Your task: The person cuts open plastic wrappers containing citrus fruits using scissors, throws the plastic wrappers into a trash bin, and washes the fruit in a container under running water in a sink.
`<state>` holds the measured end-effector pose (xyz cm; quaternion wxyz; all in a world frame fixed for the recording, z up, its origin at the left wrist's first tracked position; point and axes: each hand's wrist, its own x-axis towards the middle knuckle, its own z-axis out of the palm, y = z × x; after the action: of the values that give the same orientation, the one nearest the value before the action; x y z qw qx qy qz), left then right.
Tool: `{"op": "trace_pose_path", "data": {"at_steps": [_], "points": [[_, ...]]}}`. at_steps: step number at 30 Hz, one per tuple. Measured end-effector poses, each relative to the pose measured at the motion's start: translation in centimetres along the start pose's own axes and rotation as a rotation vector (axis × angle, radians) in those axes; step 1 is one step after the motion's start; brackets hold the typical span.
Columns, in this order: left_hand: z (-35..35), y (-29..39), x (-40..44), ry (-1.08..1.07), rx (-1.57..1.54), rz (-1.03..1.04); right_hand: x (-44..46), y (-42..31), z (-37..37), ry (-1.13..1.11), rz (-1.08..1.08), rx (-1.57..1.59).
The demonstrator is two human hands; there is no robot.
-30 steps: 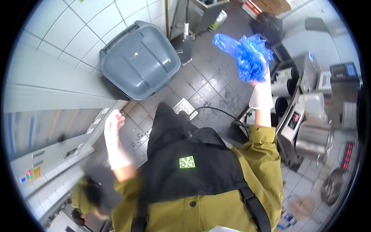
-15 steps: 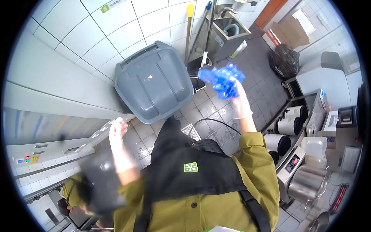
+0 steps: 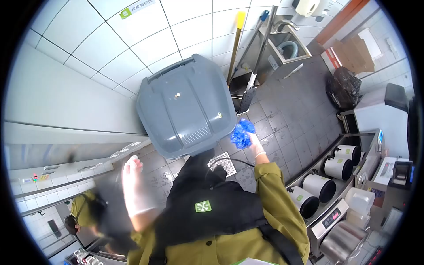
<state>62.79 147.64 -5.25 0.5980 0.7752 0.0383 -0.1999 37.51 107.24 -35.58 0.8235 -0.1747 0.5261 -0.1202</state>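
The wall sign (image 3: pixel 138 9) at the far left has a green end with a small white symbol, and I can read its dark characters as 垃圾暂存区. It sits on the white tiled wall (image 3: pixel 148 48) beyond the grey bin (image 3: pixel 170 117), whose lid is down. My black apron (image 3: pixel 212 225) carries a square green badge (image 3: pixel 203 206) with a white, star-like emblem; I make out no letters on it. On the right, white canisters (image 3: pixel 316 184) with black ends bear green labels too small to read, and the lit control panel (image 3: pixel 331 217) nearer me shows red characters, also illegible.

My right hand (image 3: pixel 255 144), gloved, grips the crumpled blue plastic (image 3: pixel 241 134) by its right side. The plastic is just right of the bin's near right corner; whether the two touch I can't tell. It is a loose bundle, slightly longer from far to near than across, with a puffed tuft leaning to the far right and the bulk falling to the near left.

My left hand (image 3: pixel 132 170), also gloved, is well apart at the left, near the cabinet (image 3: pixel 88 157). Its fingers look curled; whether they close on anything I can't tell.
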Motion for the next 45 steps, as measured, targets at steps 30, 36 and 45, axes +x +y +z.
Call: {"op": "trace_pose_path", "data": {"at_steps": [30,36,45], "points": [[7.0,-2.5,-7.5,-1.078,0.828,-0.155,-6.3,-3.4,3.4,-0.285,0.009,-1.11],[7.8,-3.2,-12.9,-1.349,1.074,0.173,-15.9,-7.1,-8.7,-0.023,0.0,-1.14],[15.4,0.4,-14.5,-1.85,1.446,0.701,-40.5,-9.8,-16.4,0.322,-0.599,-0.715]]}}
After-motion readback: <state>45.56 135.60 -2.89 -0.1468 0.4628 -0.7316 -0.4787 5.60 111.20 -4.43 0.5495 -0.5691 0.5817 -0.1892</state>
